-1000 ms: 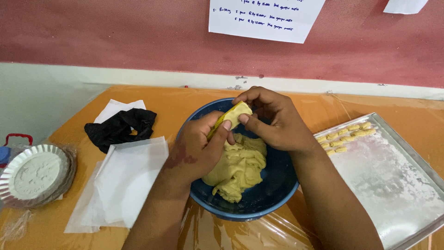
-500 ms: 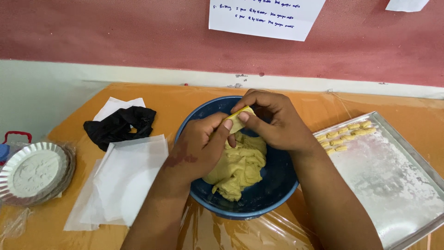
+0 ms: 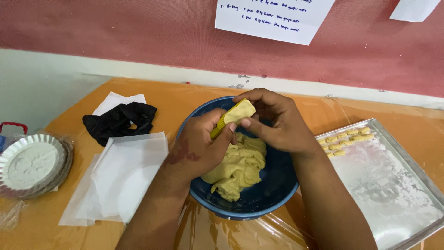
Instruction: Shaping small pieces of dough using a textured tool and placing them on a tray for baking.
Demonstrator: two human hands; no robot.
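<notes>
Orange table (image 3: 185, 99) under clear plastic, red wall behind with a white paper sheet (image 3: 273, 18) pinned up.

We see a small flat dough piece (image 3: 240, 111) held above the blue bowl (image 3: 277, 185), over its far rim. It is pale yellow, smooth, soft-looking, pressed against a yellow ridged tool (image 3: 218, 129). The left hand (image 3: 199, 148) has its fingers curled around the tool, thumb up by the dough. The right hand (image 3: 282, 122) has its fingers bent over the piece, thumb pressing under it, so both hands are closed on the dough and tool together.

To do this well, we judge the pressure should be even and light so the piece takes the ridges without tearing, and it should stay over the bowl so scraps fall back in.

Below, the dough lump (image 3: 238, 166) sits in the bowl, lumpy, torn at the edges, same yellow. To the right is a floured metal tray (image 3: 397, 203), with a short row of shaped pieces (image 3: 347, 138) at its far left corner. To the left of the bowl lie white paper sheets (image 3: 125, 176), a black cloth (image 3: 120, 121) on another white sheet, and a fluted foil pan (image 3: 32, 162) holding white flour. A red-edged thing at the far left edge is too cut off to tell.
</notes>
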